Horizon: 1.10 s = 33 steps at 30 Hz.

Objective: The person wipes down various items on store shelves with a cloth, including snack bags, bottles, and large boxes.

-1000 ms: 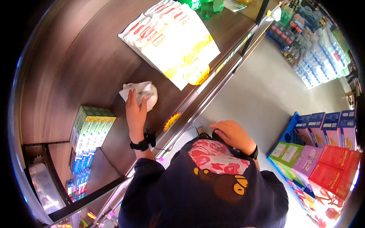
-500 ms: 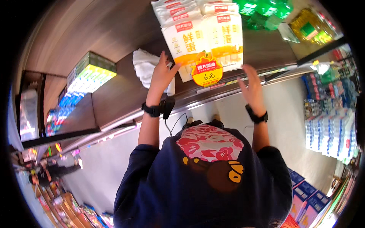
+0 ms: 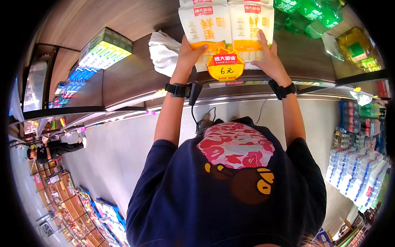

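Two white and yellow noodle packs, a left pack (image 3: 205,29) and a right pack (image 3: 249,26), stand side by side at the front of a dark wooden shelf, with more packs behind them. My left hand (image 3: 190,57) is closed round the left pack's outer edge, thumb across its front. On the opposite side, my right hand (image 3: 269,59) grips the right pack, fingers up along its edge and thumb low on the front. Between my hands, a flame-shaped red and yellow price sign (image 3: 225,66) covers the packs' lower middle. A crumpled white cloth (image 3: 163,53) lies left of my left hand.
Green bottles (image 3: 310,12) and a jug of yellow oil (image 3: 360,49) stand to the right on the shelf. Toothpaste-like boxes (image 3: 105,51) are stacked at left. Wrapped water bottles (image 3: 358,175) stand on the floor at right. A person (image 3: 57,150) is far left.
Both hands have moved in onto the noodle packs' sides; the right hand was apart from them before. The view has shifted, and the packs sit higher in it.
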{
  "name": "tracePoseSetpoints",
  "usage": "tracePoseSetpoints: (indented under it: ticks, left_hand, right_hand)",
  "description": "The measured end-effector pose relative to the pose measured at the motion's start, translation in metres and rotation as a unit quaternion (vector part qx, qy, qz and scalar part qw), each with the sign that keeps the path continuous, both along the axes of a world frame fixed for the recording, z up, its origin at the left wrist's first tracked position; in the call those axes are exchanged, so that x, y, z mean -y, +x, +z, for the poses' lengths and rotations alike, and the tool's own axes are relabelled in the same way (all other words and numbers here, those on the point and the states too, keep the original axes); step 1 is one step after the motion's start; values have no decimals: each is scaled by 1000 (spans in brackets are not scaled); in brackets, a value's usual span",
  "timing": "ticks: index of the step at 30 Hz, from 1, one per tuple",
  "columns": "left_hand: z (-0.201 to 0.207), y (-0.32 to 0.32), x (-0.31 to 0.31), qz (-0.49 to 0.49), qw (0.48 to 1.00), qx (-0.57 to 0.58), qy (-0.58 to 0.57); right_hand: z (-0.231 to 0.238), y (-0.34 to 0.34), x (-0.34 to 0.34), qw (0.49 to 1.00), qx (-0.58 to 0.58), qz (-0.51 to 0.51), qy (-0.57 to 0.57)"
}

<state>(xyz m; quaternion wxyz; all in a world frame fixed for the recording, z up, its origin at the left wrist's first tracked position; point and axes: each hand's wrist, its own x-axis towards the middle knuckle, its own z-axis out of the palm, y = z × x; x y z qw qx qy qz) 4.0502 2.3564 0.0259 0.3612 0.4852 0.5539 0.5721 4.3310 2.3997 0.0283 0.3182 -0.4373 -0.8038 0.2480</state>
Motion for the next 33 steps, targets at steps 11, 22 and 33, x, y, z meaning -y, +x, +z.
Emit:
tracePoseSetpoints:
  ticks: [11,22,33]
  left_hand:
    - [-1,0,14,41,987,-139,-76]
    - [-3,6,15,89,980,-149,-96]
    - [-2,15,17,141,974,-144,-105]
  right_hand:
    - [-33,14,-14,998,-10,56,-35]
    - [-51,15,-15,995,20,28,89]
    - [-52,14,-11,995,40,0,91]
